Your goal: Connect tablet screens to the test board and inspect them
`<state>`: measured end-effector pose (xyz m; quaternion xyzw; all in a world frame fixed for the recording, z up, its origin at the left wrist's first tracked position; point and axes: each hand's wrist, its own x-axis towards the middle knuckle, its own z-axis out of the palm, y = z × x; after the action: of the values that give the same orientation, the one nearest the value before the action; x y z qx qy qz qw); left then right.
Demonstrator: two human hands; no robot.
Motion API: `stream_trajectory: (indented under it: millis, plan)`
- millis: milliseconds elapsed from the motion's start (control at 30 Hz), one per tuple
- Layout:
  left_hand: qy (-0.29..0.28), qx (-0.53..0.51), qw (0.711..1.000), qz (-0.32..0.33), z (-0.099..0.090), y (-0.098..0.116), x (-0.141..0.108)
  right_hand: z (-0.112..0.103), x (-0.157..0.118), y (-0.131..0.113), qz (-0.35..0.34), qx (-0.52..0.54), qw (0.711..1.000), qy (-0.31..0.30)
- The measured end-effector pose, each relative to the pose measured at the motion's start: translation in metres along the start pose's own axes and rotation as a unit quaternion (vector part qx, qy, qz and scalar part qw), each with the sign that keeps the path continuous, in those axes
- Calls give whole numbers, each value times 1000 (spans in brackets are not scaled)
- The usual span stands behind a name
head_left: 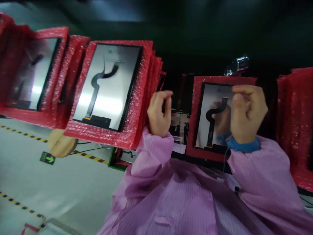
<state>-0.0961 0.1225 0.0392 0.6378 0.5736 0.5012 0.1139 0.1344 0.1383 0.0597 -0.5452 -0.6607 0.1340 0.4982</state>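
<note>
Silver-backed, black-edged rectangular display panel, one: lies on a red bubble-wrap sheet in front of the person, its S-shaped black ribbon cable exposed. Right hand, one: bare, fingers curled over the panel's right side; whether it touches or pinches anything cannot be told. Left hand, one: loosely curled, thumb and forefinger slightly parted, nothing seen between them, beside the red bubble-wrap stack. Blue wrist strap with thin cord: the cord hangs close to the panel's lower edge and could snag the ribbon cable, creasing it or straining its joint. Fingers pressing down could mark or flex the thin panel. Pink sleeve, left: close against the stack's corner; a sideways sweep could shift the layers and slide the second silver display panel off the top. Soft wrap, uneven layers: likely poor grip.
</note>
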Motion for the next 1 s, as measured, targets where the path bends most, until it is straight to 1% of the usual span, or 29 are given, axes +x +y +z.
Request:
stream_trajectory:
  millis: [33, 67, 100, 167, 200, 233, 267, 300, 367, 433, 567, 667, 767, 833, 933, 1000]
  plan:
    - [-31, 45, 998, 8, -5, 0, -8, -3, -1, -8, -35, -36, 999, -14]
    - [-56, 93, 994, 13, -9, -2, -16, -5, -2, -16, -68, -63, 995, -46]
    - [-75, 138, 987, 16, -13, -5, -24, -6, -3, -25, -98, -80, 988, -92]
    - [-100, 213, 972, 6, -17, -14, -36, -1, -6, -43, -146, -100, 961, -214]
    - [-110, 239, 965, 1, -17, -18, -40, 4, -8, -49, -165, -109, 941, -274]
    - [-121, 256, 959, -2, -18, -22, -43, 11, -9, -55, -183, -119, 922, -319]
    - [-130, 264, 956, -3, -18, -25, -43, 20, -10, -58, -200, -132, 906, -349]
    - [-136, 266, 954, -3, -18, -26, -43, 29, -10, -59, -213, -148, 893, -366]
    - [-147, 266, 953, -2, -19, -25, -38, 49, -9, -57, -227, -178, 879, -380]
    - [-173, 271, 947, -3, -21, -21, -31, 66, -5, -52, -231, -192, 874, -382]
    - [-237, 289, 927, -18, -23, -15, -16, 86, 0, -42, -259, -209, 855, -398]
    - [-260, 312, 914, -8, -22, -14, -7, 92, -1, -40, -274, -215, 852, -392]
    - [-281, 332, 900, 17, -22, -13, -1, 94, -2, -39, -281, -217, 853, -383]
    - [-289, 337, 896, 20, -21, -13, 2, 95, -2, -38, -284, -219, 855, -376]
    - [-279, 316, 906, 19, -19, -18, 4, 95, -2, -37, -294, -213, 857, -366]
    - [-254, 274, 927, 19, -16, -25, 2, 96, -1, -37, -297, -212, 854, -371]
